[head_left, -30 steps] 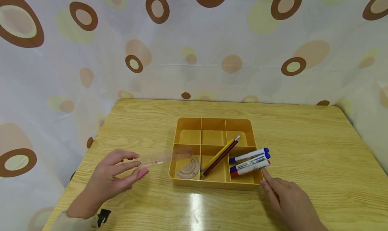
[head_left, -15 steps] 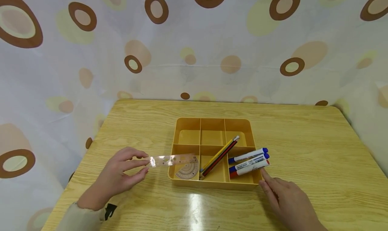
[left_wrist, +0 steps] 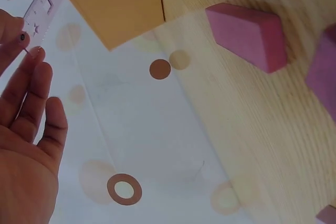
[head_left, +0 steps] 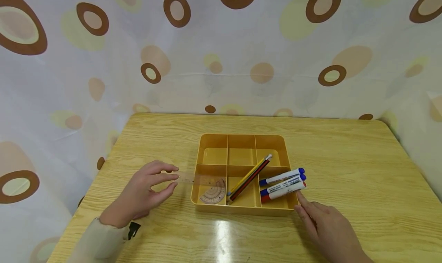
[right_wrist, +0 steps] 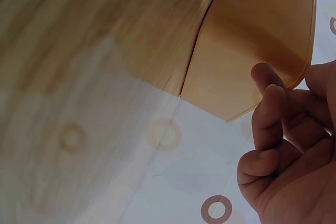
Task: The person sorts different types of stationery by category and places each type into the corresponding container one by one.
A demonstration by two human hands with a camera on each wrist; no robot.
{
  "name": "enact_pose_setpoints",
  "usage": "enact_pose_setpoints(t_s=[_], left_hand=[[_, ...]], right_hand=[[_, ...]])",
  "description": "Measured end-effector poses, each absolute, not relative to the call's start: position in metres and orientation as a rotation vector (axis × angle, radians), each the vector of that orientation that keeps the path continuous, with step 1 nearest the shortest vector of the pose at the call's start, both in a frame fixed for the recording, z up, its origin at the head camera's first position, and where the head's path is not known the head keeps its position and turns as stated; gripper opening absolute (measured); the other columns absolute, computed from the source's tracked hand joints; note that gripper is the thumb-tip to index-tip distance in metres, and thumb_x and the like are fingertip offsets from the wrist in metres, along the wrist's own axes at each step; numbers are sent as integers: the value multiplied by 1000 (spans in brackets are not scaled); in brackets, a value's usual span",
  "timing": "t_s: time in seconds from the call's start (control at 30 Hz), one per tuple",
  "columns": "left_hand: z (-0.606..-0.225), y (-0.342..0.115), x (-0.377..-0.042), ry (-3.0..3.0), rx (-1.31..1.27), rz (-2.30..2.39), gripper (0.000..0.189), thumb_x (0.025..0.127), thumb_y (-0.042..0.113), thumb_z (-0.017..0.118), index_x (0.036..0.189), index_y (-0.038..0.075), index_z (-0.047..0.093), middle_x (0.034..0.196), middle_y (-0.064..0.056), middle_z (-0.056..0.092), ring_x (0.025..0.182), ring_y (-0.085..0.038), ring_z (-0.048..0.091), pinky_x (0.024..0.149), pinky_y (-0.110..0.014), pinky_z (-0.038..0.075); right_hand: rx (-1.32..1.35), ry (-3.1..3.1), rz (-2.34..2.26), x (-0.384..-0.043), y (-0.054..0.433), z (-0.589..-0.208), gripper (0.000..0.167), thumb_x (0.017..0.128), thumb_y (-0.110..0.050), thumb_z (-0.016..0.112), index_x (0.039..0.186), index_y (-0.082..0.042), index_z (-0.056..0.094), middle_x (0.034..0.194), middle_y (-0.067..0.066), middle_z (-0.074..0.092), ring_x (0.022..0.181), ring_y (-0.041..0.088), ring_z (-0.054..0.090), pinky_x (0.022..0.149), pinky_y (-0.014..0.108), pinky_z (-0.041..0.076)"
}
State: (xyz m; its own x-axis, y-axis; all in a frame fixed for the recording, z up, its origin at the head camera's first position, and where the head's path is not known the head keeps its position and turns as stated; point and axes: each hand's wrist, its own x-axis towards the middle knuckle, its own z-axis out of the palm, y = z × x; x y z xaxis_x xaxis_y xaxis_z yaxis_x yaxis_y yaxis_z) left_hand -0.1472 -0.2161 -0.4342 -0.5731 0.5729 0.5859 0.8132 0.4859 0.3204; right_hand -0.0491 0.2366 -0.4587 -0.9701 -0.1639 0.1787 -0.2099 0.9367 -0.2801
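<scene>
My left hand (head_left: 146, 188) pinches one end of a clear pinkish ruler (head_left: 203, 179) between thumb and fingertips. The ruler's far end lies over the front-left compartment of a yellow divided tray (head_left: 243, 210), above a clear protractor (head_left: 211, 196). Star and other cut-outs show in the ruler (left_wrist: 43, 18) in the left wrist view. My right hand (head_left: 326, 226) holds the tray's front-right corner, thumb at the rim and a finger against the side wall. In the right wrist view, the other fingers of that hand (right_wrist: 294, 150) are curled.
Several pencils (head_left: 249, 178) lean in the front-middle compartment. Markers (head_left: 283, 189) with blue and red caps stick out over the tray's right wall. Pink blocks (left_wrist: 249, 35) rest on the table (head_left: 165, 136) near my left hand. A patterned curtain (head_left: 238, 90) hangs behind.
My left hand has moved right, carrying the ruler further over the front-left compartment. A pink block seen beside that hand one second ago is now mostly hidden by it. My right hand stays put.
</scene>
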Motion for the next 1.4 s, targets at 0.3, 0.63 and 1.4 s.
enact_pose_setpoints(t_s=[0.3, 0.63, 1.4], left_hand=[[-435, -201, -160, -2304, -1232, -773, 24, 80, -3, 85, 101, 8, 81, 116, -9, 74, 101, -25, 69, 81, -41, 60], [-438, -199, -163, -2336, -1188, -728, 29, 76, -4, 88, 102, 6, 81, 123, -12, 73, 108, -27, 68, 84, -43, 62], [-452, -279, -92, -2562, -582, -614, 50, 78, 1, 84, 127, 1, 72, 128, -19, 72, 119, -40, 65, 109, -37, 47]], right_hand=[[282, -2973, 447, -49, 236, -459, 46, 100, -27, 70, 140, -4, 64, 106, 13, 80, 92, 34, 75, 83, 58, 59], [290, -2964, 454, -48, 236, -460, 46, 100, -26, 70, 140, -5, 64, 104, 11, 80, 92, 34, 75, 83, 58, 60], [357, -2867, 507, -50, 239, -461, 43, 99, -19, 72, 138, -2, 66, 102, 14, 80, 88, 38, 75, 80, 60, 59]])
